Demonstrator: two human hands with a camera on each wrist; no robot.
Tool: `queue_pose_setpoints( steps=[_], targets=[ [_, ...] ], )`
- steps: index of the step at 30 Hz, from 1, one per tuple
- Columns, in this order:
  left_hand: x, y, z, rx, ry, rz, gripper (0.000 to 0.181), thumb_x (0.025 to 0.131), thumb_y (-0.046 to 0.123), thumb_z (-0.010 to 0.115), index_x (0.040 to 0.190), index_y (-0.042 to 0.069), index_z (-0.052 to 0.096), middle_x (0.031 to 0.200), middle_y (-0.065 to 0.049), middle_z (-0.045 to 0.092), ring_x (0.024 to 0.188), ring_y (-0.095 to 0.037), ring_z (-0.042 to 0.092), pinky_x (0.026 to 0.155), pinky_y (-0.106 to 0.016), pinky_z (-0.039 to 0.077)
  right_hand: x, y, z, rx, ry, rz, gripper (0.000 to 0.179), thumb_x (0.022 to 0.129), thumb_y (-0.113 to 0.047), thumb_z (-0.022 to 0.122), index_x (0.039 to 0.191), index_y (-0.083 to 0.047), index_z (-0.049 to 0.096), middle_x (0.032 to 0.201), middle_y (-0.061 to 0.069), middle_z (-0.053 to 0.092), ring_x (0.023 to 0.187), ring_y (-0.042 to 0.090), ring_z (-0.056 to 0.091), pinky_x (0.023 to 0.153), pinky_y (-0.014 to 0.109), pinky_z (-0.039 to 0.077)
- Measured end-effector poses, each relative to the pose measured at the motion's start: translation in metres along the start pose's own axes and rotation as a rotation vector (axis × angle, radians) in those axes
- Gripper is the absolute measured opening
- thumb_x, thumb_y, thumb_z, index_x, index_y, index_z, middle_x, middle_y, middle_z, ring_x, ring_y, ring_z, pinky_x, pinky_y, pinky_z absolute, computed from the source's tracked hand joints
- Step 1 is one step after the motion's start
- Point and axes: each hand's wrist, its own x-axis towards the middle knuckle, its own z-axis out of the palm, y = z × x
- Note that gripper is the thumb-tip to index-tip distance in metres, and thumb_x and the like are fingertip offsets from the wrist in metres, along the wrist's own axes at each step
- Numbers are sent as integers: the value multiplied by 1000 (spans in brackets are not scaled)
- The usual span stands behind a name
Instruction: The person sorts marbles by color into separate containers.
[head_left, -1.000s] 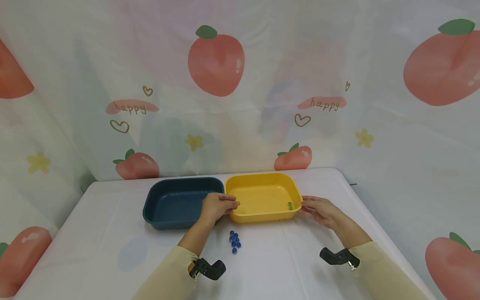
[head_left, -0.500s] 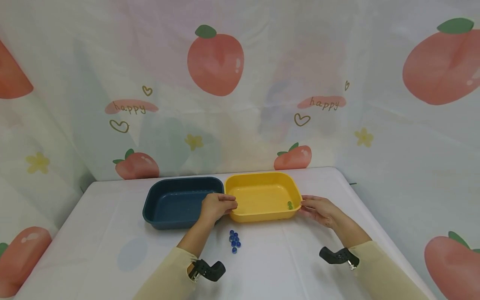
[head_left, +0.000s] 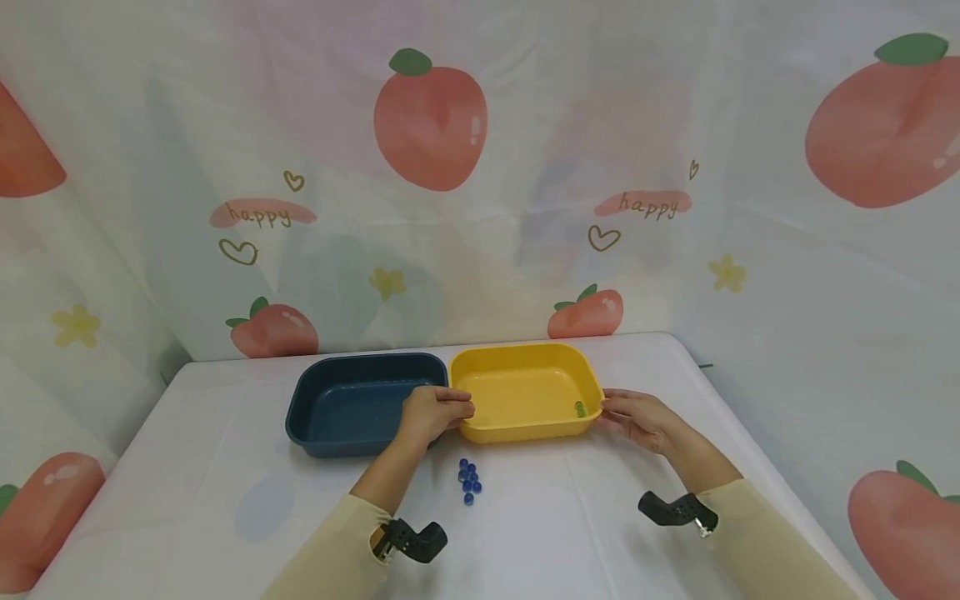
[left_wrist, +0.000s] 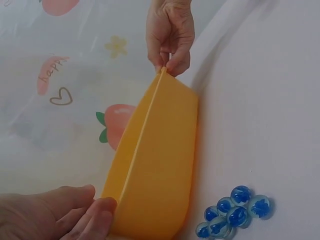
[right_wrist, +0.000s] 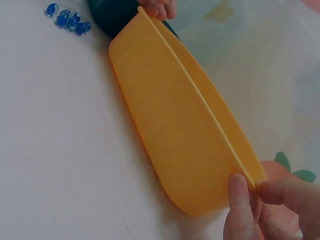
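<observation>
A yellow tray (head_left: 525,432) stands on the white table, and two hands hold it by opposite ends. My left hand (head_left: 433,412) pinches the rim at its left end; in the left wrist view the thumb and fingers of that hand (left_wrist: 65,212) meet over the edge. At the other end my right hand (head_left: 641,418) pinches the rim, with thumb and fingers on both sides of it in the right wrist view. Small green marbles (head_left: 581,409) lie inside the tray near its right end. Several blue marbles (left_wrist: 237,216) sit clustered on the table in front of the tray.
A dark blue tray (head_left: 341,448) stands left of the yellow one, its right side partly hidden behind my left hand. The white table (head_left: 555,525) runs back to a peach-printed curtain (head_left: 480,250). Black wrist cameras (head_left: 678,510) sit on both sleeves.
Both hands keep their hold on the yellow tray's rim. The trays and marbles show no clear movement; the whole view shifts only slightly.
</observation>
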Motion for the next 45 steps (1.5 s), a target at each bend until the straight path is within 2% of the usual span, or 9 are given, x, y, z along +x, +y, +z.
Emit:
queue_pose_setpoints(
  steps=[9, 17, 26, 35, 45],
  targets=[
    [-4, 5, -7, -8, -53, -17, 24, 85, 7, 76, 107, -2, 73, 97, -14, 75, 85, -21, 74, 75, -28, 61, 0, 1, -1, 14, 12, 2, 62, 100, -3, 51, 152, 8, 19, 126, 16, 52, 90, 14, 66, 92, 29, 56],
    [-8, 5, -15, 57, -82, -11, 24, 85, 11, 77, 107, 1, 74, 93, -10, 75, 78, -16, 72, 72, -28, 61, -1, 3, -2, 21, 4, -5, 62, 100, -4, 51, 152, 8, 19, 122, 12, 54, 92, 13, 65, 92, 29, 56],
    [-15, 2, -30, 102, -126, -17, 27, 92, 16, 70, 114, 0, 70, 95, -10, 74, 82, -20, 73, 70, -29, 62, -1, 7, 2, 9, 38, -7, 61, 100, -5, 52, 151, 7, 22, 125, 14, 52, 91, 14, 64, 91, 29, 56],
    [-22, 1, -49, 151, -121, 8, 25, 96, 17, 64, 115, 2, 70, 102, -10, 74, 83, -19, 73, 71, -32, 62, -4, 9, 6, 20, 43, -14, 60, 101, -6, 51, 152, 6, 22, 115, 10, 56, 88, 13, 65, 90, 29, 56],
    [-27, -1, -67, 203, -120, 29, 30, 97, 19, 63, 121, 2, 67, 103, -9, 74, 85, -20, 72, 73, -33, 62, -4, 8, 9, 14, 43, -53, 56, 102, -7, 48, 150, 8, 23, 121, 14, 52, 90, 13, 63, 89, 28, 57]
  ],
)
